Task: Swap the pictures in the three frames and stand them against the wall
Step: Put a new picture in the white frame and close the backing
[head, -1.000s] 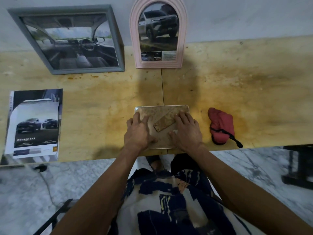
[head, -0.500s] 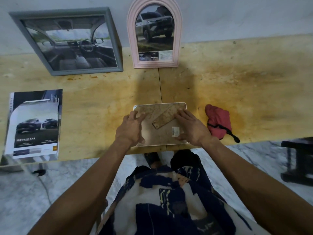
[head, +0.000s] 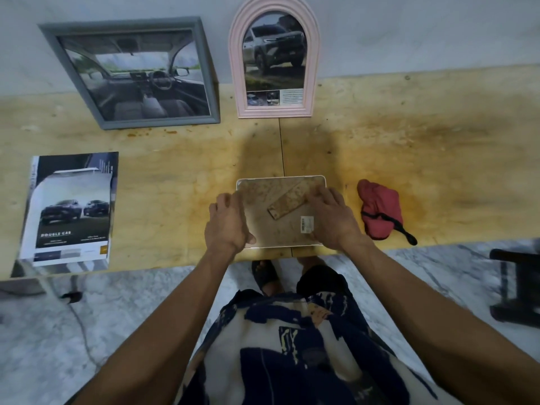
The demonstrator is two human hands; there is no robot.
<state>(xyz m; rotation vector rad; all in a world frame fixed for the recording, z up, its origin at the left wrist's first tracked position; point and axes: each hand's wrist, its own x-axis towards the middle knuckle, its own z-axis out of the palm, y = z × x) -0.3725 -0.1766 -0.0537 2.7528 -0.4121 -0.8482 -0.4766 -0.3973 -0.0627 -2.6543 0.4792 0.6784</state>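
Note:
A small white-rimmed frame (head: pixel 277 230) lies face down near the table's front edge, with its brown backing and folded stand (head: pixel 287 203) facing up. My left hand (head: pixel 228 225) grips its left edge, thumb at the front corner. My right hand (head: pixel 333 220) grips its right edge, fingers by the stand's end. A grey square frame (head: pixel 160 123) with a car-interior picture leans on the wall at the back left. Beside it stands a pink arched frame (head: pixel 236 71) with a car picture.
A car brochure (head: pixel 73 209) lies on the wooden table (head: pixel 423 159) at the left. A red cloth pouch (head: pixel 380 211) with a black strap sits just right of my right hand. A dark stool (head: pixel 517 287) stands on the marble floor at the right.
Both hands have slid outward from the middle of the backing to the frame's left and right edges. The frame has stayed flat on the table.

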